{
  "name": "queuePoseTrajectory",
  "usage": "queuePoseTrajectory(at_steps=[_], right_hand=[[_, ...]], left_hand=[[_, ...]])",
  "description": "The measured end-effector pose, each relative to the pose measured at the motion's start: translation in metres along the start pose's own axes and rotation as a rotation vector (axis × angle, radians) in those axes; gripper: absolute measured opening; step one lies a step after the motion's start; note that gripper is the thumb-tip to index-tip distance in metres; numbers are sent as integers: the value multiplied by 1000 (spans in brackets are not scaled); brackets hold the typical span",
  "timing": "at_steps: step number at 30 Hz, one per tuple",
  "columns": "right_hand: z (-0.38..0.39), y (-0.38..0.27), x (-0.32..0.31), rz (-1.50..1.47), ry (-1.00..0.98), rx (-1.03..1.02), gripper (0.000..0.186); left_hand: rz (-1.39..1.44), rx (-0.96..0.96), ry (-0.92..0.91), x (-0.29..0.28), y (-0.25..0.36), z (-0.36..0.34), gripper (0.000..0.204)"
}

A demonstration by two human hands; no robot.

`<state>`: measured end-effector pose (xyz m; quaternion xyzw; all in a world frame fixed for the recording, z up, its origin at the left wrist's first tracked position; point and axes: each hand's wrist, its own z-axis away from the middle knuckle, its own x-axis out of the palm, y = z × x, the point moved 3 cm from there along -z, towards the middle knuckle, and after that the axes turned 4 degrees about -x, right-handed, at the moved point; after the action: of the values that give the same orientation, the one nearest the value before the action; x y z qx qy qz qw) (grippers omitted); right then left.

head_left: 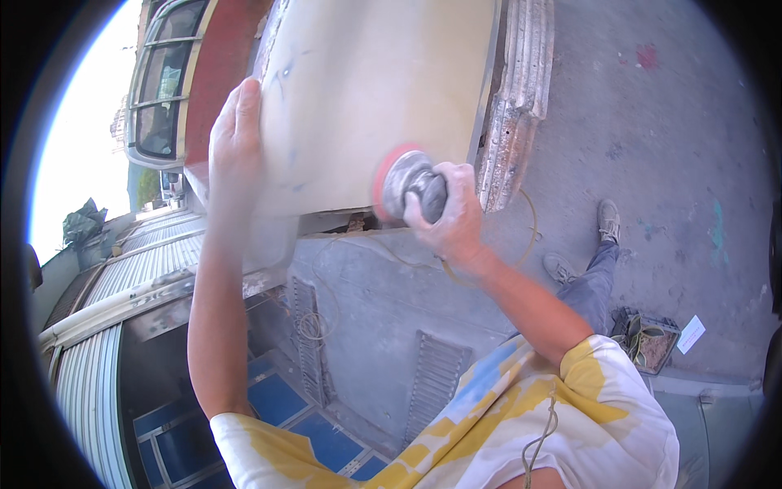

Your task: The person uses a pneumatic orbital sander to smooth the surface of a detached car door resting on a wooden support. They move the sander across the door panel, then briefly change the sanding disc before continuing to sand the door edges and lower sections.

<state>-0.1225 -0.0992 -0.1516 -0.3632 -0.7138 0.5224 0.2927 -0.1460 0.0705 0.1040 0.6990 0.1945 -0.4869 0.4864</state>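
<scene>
A round orbital sander (407,181) with a grey body, dark cap and pink-red pad is gripped in my right hand (454,216), fingers wrapped round its top. Its pad is tilted against the near right part of a large cream panel (358,90) and is blurred at the rim. At the panel's left edge lies my left hand (236,134), fingers stretched out and holding nothing. Pale dust coats both hands. Bluish marks show on the panel's left side. A thin yellowish hose (533,220) loops behind my right wrist; whether it joins the sander is hidden.
A rusty, paint-spotted ribbed metal strip (517,98) runs along the panel's right side. A vehicle with a red side (228,73) stands at the far left. Below lie floor grates (438,375). A dark crate (652,338) sits at the right, near my shoes (608,220).
</scene>
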Motion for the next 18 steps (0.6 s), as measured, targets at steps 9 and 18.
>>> queuePoseTrajectory(at_steps=[9, 18], right_hand=[[9, 98, -10, 227, 225, 196, 44], [13, 28, 0, 52, 224, 197, 43]], left_hand=[[-30, -19, 110, -3, 3, 2, 52], [-25, 20, 48, -6, 5, 3, 50]])
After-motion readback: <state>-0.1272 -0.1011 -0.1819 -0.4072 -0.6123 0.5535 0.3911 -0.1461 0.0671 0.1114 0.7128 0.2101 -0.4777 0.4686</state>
